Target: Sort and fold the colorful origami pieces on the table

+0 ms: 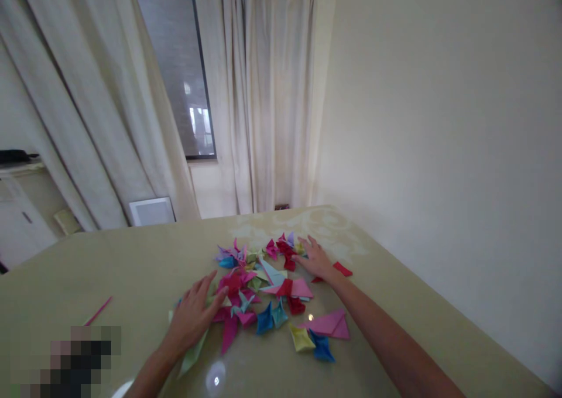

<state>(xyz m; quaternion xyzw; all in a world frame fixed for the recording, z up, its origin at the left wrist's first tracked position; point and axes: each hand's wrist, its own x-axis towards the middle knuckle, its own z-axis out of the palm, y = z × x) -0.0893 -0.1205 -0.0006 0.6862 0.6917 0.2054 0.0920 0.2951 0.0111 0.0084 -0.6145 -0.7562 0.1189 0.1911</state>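
Note:
A heap of colourful folded-paper origami pieces (274, 275) lies on the table between my hands. At its left edge, my left hand (193, 310) rests with fingers apart, over pale green paper (193, 351) and close to magenta pieces (230, 287). On the far right side my right hand (314, 258) is spread, its fingertips by red pieces (287, 257) and a small yellow one. Nearer to me lie a pink folded paper (329, 325), a yellow piece (301, 338) and blue pieces (322, 346). Neither hand visibly grips anything.
The pale table (132, 269) has a glossy top. A pink stick (99, 310) lies at the left, near a pixelated patch. Curtains (272, 93) hang behind, with a white-framed panel (152, 212) below them. A white wall (439, 152) borders the right side.

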